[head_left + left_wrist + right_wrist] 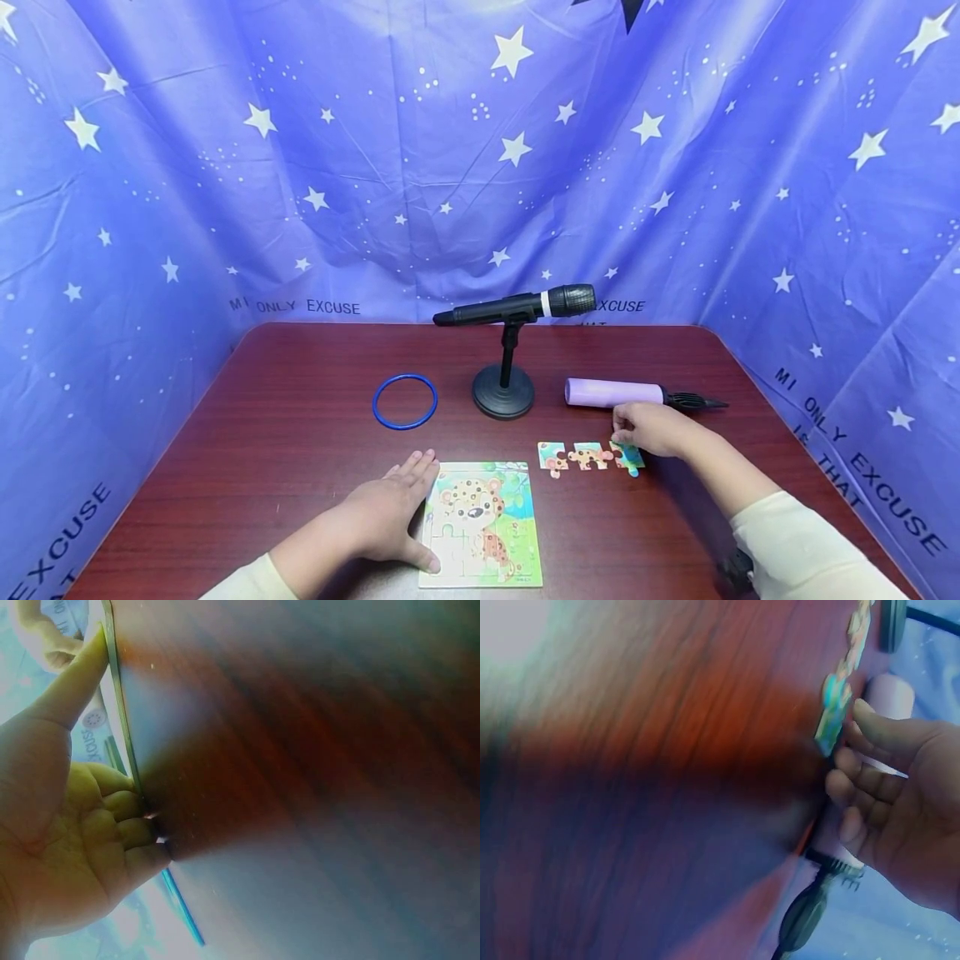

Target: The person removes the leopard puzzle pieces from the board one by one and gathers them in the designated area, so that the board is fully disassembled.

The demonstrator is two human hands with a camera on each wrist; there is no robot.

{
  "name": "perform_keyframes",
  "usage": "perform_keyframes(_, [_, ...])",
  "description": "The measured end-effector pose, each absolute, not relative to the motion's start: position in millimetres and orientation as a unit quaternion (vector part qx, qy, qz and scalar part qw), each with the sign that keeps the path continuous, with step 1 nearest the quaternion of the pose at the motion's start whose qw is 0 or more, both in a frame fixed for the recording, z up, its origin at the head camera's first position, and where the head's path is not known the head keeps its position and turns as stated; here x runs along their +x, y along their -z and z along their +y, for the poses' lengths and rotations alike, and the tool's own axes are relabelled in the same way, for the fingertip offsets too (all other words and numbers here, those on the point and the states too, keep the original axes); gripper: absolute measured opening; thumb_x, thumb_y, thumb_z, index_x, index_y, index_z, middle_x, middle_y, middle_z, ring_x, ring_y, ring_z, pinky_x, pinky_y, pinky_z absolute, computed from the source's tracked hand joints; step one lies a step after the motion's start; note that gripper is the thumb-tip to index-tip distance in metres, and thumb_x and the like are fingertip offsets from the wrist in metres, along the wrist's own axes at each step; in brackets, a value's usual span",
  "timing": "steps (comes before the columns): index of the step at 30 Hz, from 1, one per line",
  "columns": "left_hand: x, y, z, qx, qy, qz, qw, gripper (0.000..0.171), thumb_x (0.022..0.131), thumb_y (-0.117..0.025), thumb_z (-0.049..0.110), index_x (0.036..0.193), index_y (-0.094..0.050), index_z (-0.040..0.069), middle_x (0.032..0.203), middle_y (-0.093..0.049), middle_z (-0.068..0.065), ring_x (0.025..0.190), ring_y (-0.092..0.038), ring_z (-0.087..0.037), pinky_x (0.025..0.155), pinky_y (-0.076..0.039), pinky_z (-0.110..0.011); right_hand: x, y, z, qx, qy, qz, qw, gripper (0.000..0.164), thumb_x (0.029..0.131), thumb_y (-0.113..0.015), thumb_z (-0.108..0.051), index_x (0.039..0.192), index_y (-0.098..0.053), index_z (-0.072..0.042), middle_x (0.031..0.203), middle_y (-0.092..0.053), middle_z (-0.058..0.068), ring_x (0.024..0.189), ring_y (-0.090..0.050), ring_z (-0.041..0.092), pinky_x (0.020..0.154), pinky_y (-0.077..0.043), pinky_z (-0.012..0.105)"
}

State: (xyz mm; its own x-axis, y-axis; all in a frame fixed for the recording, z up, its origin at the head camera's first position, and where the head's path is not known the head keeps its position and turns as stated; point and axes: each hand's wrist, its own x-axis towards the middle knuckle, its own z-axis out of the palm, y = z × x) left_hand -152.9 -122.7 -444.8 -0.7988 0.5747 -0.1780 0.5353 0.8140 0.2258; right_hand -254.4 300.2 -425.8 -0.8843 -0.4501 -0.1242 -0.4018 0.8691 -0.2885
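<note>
Reddish-brown counter (285, 392): puzzle (491, 525) lies at its near side | your left hand (386, 510): grip spread, fingers straight, thumb on puzzle's left edge | your right hand (654, 427): grip loosely curled, empty, at blue-green piece (632, 459), right end of three; contact unclear | purple pump (611, 392) just behind

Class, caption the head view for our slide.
Left hand touching an animal puzzle, right hand near three loose pieces, microphone behind.

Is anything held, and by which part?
The left hand only rests along the left edge of the puzzle; whether the right hand pinches the rightmost loose piece cannot be told.
</note>
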Motion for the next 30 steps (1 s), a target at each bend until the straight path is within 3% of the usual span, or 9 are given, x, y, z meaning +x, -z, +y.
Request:
perform_keyframes(4, [-153,445,-123,0.293,-0.085,0.945,0.122,0.126,0.062,-0.073,0.075,0.153,-0.028,0.000,0.161,-0.024,-0.018,0.149,-0.023,-0.033,0.118,-0.028,-0.048,-246,421,279,-0.243,0.116,0.962,0.036,0.015,0.090,-0.070,-0.025,0.081,-0.058,-0.021,0.073,-0.054,-0.012,0.068,-0.049,0.005,0.065,-0.043,0.029])
perform_keyframes(7, [-153,445,-122,0.291,-0.086,0.945,0.123,0.127,0.062,-0.074,0.075,0.153,-0.028,0.000,0.161,-0.024,-0.018,0.149,-0.022,-0.033,0.118,-0.028,-0.049,-233,418,252,-0.257,0.124,0.958,0.031,0.012,0.090,-0.070,-0.030,0.090,-0.063,-0.020,0.080,-0.058,-0.012,0.073,-0.053,0.005,0.070,-0.047,0.032])
perform_keyframes(13, [-152,443,-121,0.293,-0.090,0.944,0.124,0.126,0.062,-0.073,0.075,0.153,-0.028,0.000,0.161,-0.024,-0.019,0.149,-0.022,-0.033,0.118,-0.028,-0.049,-192,422,195,-0.288,0.116,0.948,0.063,0.048,0.086,-0.067,-0.054,0.116,-0.065,-0.016,0.101,-0.060,-0.006,0.085,-0.058,0.007,0.075,-0.052,0.036])
perform_keyframes(17, [-153,443,-121,0.294,-0.087,0.944,0.124,0.126,0.062,-0.073,0.075,0.153,-0.027,0.000,0.161,-0.024,-0.019,0.149,-0.023,-0.033,0.118,-0.028,-0.049,-169,429,170,-0.325,0.098,0.938,0.068,0.065,0.082,-0.067,-0.062,0.126,-0.063,-0.015,0.103,-0.054,-0.008,0.078,-0.053,0.004,0.068,-0.050,0.028])
perform_keyframes(20, [-153,444,-121,0.296,-0.081,0.944,0.122,0.126,0.063,-0.072,0.075,0.153,-0.027,0.000,0.161,-0.023,-0.018,0.149,-0.022,-0.033,0.118,-0.028,-0.049,-158,434,159,-0.338,0.086,0.935,0.065,0.069,0.077,-0.071,-0.062,0.126,-0.063,-0.014,0.098,-0.049,-0.008,0.071,-0.044,0.002,0.061,-0.045,0.022])
perform_keyframes(30, [-151,446,-121,0.302,-0.072,0.944,0.109,0.126,0.063,-0.070,0.076,0.154,-0.025,0.001,0.161,-0.022,-0.019,0.149,-0.021,-0.035,0.118,-0.027,-0.051,-148,437,149,-0.340,0.090,0.934,0.060,0.048,0.074,-0.077,-0.050,0.105,-0.062,-0.017,0.093,-0.046,-0.009,0.072,-0.044,0.002,0.066,-0.050,0.023])
